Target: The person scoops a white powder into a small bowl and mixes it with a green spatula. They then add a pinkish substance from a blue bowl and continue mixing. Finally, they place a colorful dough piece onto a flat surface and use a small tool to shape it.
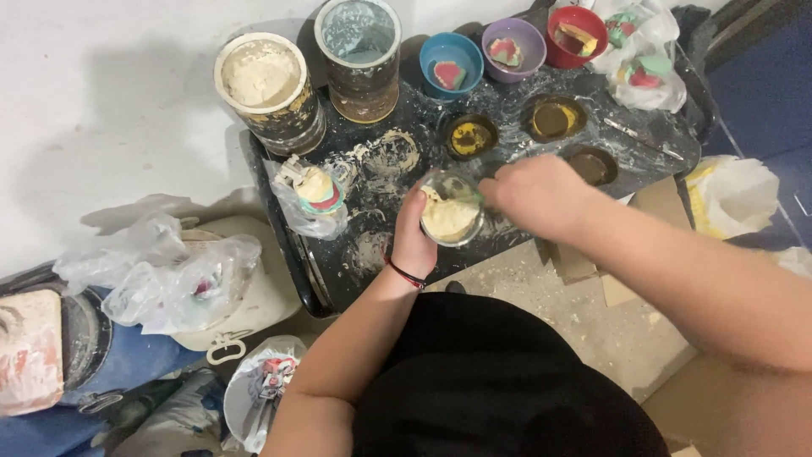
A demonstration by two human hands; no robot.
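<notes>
Small clear cup (451, 208) of cream-coloured paste, held over a splattered black tray (338, 271).

The left hand (413, 241) clasps the cup's side; the right hand (534, 195) is bunched at its rim, though what it pinches I cannot tell. The tray bears dried paste rings, two tall crusted tubs (269, 91) and three coloured bowls (451, 63), all beside a white wall (110, 101), with plastic bags (169, 279) on the floor.

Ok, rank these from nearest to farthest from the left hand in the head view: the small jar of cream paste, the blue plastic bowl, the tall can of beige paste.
1. Small jar of cream paste: held in the left hand, at the tray's front edge.
2. Blue plastic bowl: at the back, slightly right of the hand.
3. Tall can of beige paste: back left corner.
</notes>
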